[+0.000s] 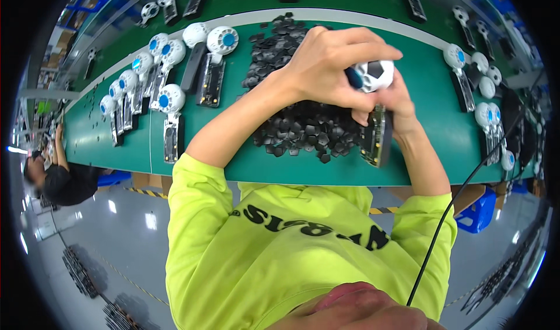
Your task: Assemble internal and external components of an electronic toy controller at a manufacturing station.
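Observation:
Between my two hands is a football-headed device, its white ball (376, 76) carrying a black patch and a dark blue disc on its left side. A dark rectangular handle (374, 137) with inner parts showing hangs down from the ball. My left hand (335, 61) arches over the ball, fingers across the top and thumb below. On the ball's right side, my right hand (401, 99) closes around it near the handle, its fingers partly hidden. Beneath and left of my hands spreads a heap of small black pentagon pieces (289, 133). Whether a piece sits in my fingers is hidden.
Similar devices stand in a group at left (171, 99) and more lie at right (458, 67). A pale strip (326, 14) borders the green table (216, 149) at the back. A black cable (449, 207) runs along my right side. Another person (64, 181) sits at far left.

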The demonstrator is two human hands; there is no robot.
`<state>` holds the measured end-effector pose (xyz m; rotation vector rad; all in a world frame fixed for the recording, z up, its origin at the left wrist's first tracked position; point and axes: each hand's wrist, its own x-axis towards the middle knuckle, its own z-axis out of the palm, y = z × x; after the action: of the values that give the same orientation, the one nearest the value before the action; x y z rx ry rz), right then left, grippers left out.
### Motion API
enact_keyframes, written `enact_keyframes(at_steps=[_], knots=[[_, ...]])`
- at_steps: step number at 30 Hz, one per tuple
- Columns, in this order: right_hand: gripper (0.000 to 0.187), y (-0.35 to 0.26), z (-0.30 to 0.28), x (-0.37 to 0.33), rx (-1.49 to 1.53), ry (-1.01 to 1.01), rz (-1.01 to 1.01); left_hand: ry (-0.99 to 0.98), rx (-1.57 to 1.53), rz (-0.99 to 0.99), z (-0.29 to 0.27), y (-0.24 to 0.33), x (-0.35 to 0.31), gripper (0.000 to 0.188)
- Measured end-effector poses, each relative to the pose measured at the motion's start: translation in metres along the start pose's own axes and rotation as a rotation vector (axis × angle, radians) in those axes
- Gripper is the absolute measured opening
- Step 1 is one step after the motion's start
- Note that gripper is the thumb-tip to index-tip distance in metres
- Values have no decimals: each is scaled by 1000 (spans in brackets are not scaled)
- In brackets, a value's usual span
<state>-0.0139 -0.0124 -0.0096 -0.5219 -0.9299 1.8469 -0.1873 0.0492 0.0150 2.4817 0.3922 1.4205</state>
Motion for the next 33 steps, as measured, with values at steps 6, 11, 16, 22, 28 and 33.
enact_keyframes(at_steps=[6, 11, 16, 22, 28, 33], knots=[[65, -1, -19, 15, 20, -96, -175, 327, -11, -484, -24, -21, 13, 41], [72, 9, -26, 19, -382, 69, -518, 393, -192, -820, -8, -35, 12, 36], [75, -9, -74, 19, -365, -17, -423, 220, -477, -875, 0, -31, 6, 31], [72, 10, -58, 38, -67, 31, -554, -50, -570, -791, 7, -37, -13, 37], [63, 1, -67, 34, -321, 236, -485, -683, 314, -258, -2, -2, -15, 39], [56, -12, -61, 38, 260, 380, -333, -747, 253, -201, -5, -5, -20, 15]])
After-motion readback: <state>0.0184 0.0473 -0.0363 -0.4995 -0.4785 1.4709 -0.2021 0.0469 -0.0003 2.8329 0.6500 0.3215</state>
